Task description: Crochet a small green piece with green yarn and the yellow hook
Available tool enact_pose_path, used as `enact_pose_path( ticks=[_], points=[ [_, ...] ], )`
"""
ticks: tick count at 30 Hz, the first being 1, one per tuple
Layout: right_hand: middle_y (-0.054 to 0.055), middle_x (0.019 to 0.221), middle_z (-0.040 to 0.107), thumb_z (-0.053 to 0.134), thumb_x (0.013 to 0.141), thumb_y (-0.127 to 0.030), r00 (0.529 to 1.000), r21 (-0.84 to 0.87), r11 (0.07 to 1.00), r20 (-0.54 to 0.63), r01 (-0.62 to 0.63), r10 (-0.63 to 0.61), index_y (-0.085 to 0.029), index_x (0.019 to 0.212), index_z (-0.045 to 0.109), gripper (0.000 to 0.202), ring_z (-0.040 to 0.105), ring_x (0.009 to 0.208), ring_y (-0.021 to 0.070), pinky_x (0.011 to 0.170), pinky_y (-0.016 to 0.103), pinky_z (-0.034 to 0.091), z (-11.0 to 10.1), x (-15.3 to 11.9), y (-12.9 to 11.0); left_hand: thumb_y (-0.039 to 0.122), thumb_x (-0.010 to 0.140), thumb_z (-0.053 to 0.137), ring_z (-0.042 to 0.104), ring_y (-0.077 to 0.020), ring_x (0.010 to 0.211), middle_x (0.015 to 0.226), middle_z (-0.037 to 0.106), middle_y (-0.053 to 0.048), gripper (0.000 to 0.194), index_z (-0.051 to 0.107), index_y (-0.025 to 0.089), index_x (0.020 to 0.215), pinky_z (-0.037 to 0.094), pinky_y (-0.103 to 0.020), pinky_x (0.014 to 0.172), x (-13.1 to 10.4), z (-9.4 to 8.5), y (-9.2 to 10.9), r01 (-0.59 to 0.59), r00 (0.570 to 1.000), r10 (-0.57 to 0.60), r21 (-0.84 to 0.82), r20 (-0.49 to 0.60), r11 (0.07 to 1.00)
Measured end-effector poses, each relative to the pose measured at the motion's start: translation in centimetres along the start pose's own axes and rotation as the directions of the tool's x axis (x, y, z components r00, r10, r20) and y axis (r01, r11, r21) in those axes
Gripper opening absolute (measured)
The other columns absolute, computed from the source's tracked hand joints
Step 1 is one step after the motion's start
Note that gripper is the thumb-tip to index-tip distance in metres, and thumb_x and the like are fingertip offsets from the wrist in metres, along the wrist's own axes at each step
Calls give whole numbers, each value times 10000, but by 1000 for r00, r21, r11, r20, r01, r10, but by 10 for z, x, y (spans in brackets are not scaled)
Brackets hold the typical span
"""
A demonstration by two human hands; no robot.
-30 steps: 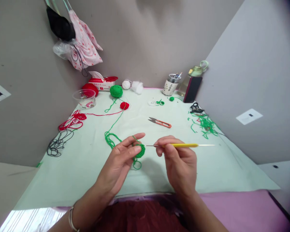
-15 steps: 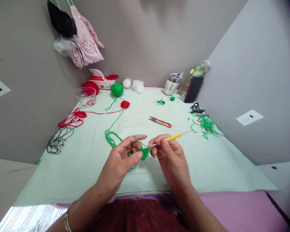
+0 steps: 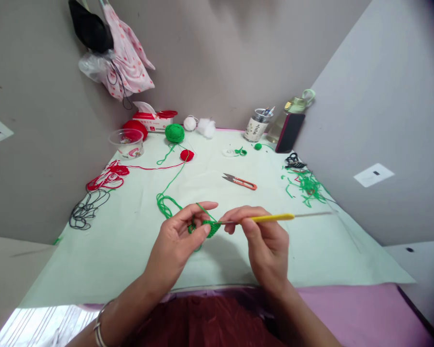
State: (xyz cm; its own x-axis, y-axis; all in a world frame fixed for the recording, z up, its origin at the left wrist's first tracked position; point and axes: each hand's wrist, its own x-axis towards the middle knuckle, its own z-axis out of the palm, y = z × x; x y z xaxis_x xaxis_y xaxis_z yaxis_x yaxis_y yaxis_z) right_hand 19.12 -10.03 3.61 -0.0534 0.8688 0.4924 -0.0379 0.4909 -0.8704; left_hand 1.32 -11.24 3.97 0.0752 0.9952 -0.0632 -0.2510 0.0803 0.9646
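Note:
Between thumb and fingers, my left hand (image 3: 183,231) pinches a small green crochet piece (image 3: 212,228). A strand of green yarn (image 3: 205,210) runs from its raised index finger to the work. My right hand (image 3: 265,241) grips a crochet hook (image 3: 273,218) by its yellow handle, which lies nearly level. The hook's metal tip meets the top edge of the piece; whether it is inside a stitch I cannot tell. Loose loops of green yarn (image 3: 163,205) lie on the table behind my left hand and lead back to a green yarn ball (image 3: 174,133).
Orange thread snips (image 3: 239,181) lie beyond my hands. Green yarn scraps (image 3: 310,187) and black scissors (image 3: 295,161) are at right, near a leaning phone (image 3: 290,133). On the left are red yarn (image 3: 112,176), dark cord (image 3: 88,210) and a clear tub (image 3: 127,143).
My right hand has turned the hook from slanting upward to nearly level, its rear end swinging down and right. The left hand and green piece have shifted slightly left.

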Motion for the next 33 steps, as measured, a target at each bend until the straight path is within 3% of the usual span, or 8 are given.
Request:
enact_pose_path(
  ticks=[7,11,15,17,19,22,26,33],
  points=[
    [78,968,809,554,1069,-137,938,-255,902,84,348,-338,-248,1155,751,242,768,918,229,746,374,620,5,-5,-2,252,892,827,572,-183,838,891,701,-10,251,861,301,1136,460,-311,836,-6,8,3,-105,986,120,133,-111,986],
    [79,970,805,552,1078,-158,900,-380,820,99,428,-424,-257,1175,746,238,779,886,216,712,348,635,7,-7,3,294,846,896,550,-178,820,881,712,-9,297,857,286,1140,464,-304,815,-6,10,1,-91,981,106,102,-160,991],
    [93,1067,793,631,1033,-109,841,-600,618,191,508,-506,-266,1189,772,263,778,956,217,737,340,651,8,-10,7,313,807,935,555,-148,817,886,697,8,453,826,300,1246,463,-270,808,-1,13,-1,11,996,-27,-177,-89,984],
    [86,1065,787,638,1024,-97,838,-593,626,167,506,-520,-277,1199,779,287,770,966,223,740,350,649,8,-10,8,346,776,950,570,-147,826,877,689,-4,525,819,264,1278,465,-267,812,2,14,0,171,985,-168,-352,39,920],
    [71,1015,787,609,1042,-108,893,-467,780,53,417,-446,-276,1185,782,281,755,916,215,725,353,638,7,-7,6,348,759,955,567,-142,819,871,685,-19,537,829,221,1265,458,-261,809,4,12,2,270,963,-248,-425,107,864],
    [43,932,772,588,1068,-154,977,-112,977,-90,183,-193,-261,1089,800,239,705,788,176,688,328,599,5,-1,3,309,753,951,549,-127,814,883,676,-15,514,841,222,1247,443,-243,806,5,11,7,235,971,-229,-430,66,872],
    [24,920,759,634,1070,-248,998,196,980,-60,-22,34,-265,999,818,197,643,706,133,667,298,549,3,4,4,294,749,943,544,-134,828,874,663,-2,463,859,253,1203,438,-242,790,6,10,12,159,986,-168,-366,9,917],
    [11,914,758,658,1065,-268,996,228,973,-65,-45,62,-275,1017,832,181,644,704,120,674,281,537,2,1,1,292,795,903,546,-145,852,886,658,-4,335,882,279,1130,445,-267,823,7,9,12,64,997,-74,-255,-28,965]
  ],
)
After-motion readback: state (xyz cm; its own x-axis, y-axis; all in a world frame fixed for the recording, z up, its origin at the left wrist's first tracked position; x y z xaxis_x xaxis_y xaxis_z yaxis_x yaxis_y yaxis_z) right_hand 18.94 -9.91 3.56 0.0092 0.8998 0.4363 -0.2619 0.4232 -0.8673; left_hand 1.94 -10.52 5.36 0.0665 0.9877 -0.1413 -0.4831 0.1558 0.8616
